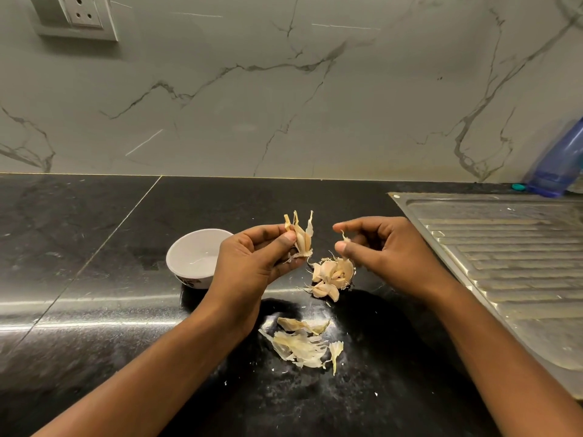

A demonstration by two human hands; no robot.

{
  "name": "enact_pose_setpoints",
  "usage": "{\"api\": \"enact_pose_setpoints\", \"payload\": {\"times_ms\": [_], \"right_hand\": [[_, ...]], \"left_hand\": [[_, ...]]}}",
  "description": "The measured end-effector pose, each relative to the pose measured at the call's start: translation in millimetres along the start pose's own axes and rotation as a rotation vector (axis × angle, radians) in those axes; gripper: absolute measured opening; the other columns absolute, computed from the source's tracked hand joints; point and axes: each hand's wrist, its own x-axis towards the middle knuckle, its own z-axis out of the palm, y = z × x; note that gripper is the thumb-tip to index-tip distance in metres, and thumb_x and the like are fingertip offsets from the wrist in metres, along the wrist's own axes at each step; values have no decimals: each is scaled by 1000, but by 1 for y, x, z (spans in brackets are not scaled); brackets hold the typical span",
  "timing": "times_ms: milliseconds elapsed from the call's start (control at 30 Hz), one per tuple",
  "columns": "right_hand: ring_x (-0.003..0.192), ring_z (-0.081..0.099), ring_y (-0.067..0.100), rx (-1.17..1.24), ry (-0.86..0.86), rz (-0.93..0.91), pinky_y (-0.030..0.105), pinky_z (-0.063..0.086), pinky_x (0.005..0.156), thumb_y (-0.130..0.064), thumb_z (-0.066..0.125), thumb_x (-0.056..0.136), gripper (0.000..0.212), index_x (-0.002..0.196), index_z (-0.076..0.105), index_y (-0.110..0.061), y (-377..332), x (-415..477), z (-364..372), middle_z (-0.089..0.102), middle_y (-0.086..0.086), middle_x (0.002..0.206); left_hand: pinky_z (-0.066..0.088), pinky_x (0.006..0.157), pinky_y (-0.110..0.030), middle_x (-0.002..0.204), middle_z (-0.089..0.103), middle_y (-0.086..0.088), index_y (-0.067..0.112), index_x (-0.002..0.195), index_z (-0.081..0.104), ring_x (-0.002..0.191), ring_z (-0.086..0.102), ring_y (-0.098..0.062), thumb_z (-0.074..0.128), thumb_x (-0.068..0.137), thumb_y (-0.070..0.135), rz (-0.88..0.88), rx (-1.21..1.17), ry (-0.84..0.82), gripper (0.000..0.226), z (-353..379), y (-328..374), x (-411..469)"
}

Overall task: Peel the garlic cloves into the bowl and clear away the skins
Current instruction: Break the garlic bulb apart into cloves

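My left hand (252, 257) pinches a garlic clove (301, 236) with loose papery skin sticking up from it, held above the black counter. My right hand (378, 247) pinches a small strip of skin (345, 237) between thumb and forefinger, a little to the right of the clove. Below the two hands a cluster of unpeeled garlic cloves (331, 277) lies on the counter. A pile of peeled skins (301, 343) lies nearer to me. The white bowl (197, 258) stands left of my left hand, and it looks empty.
The black stone counter (94, 279) runs to a marble wall. A steel sink drainboard (511, 263) fills the right side. A blue plastic bottle (558, 162) leans at the far right. A wall socket (82, 12) sits at the top left.
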Motion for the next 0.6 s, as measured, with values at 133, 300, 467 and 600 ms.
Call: {"api": "enact_pose_setpoints", "payload": {"times_ms": [133,300,467,600], "right_hand": [[74,74,17,-128,-40,-1,31,65,72,-31,87,87,25,110,79,-30,3,-1,1,76,1,78],[77,74,7,-166,-64,-5,18,59,70,-31,90,83,18,99,85,-27,2,-2,1,79,-9,81],[82,76,5,-110,19,-33,21,61,74,-27,87,87,14,101,84,-27,0,-3,3,80,-14,86],[82,77,15,76,-51,-42,26,59,71,-28,75,96,13,104,83,-21,-9,-3,7,81,-4,89]], "left_hand": [[65,87,-38,106,81,-10,6,109,76,102,78,-26,65,97,7,-20,14,-9,16,-1,0,1],[64,89,-40,105,81,-8,7,108,77,101,78,-23,67,97,8,-36,63,0,15,-1,-1,1],[64,88,-39,103,82,-6,9,105,79,100,78,-23,70,96,10,-51,99,-19,13,1,-3,-1],[64,87,-39,103,81,-9,10,106,79,102,77,-26,71,95,12,-63,115,-49,14,1,-4,-2]]}}
